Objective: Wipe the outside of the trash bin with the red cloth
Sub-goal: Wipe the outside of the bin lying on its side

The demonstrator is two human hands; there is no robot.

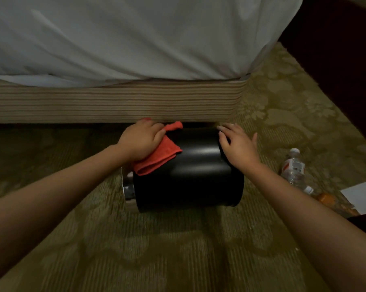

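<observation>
Pretty dim in here. Olive-green carpet with a leafy woven pattern [177, 249], rumpled white bed sheet [135, 34] draped over a beige striped fabric bed base [93, 102], something big and dark [346, 60] at far right.

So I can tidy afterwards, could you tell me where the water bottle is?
The water bottle lies on the carpet, right side of the head view, right of the right hand.

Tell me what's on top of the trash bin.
A red cloth, gripped by the left hand, lies on the trash bin toward its left; the right hand rests flat at its right end. The surface beneath them is hidden.
</observation>
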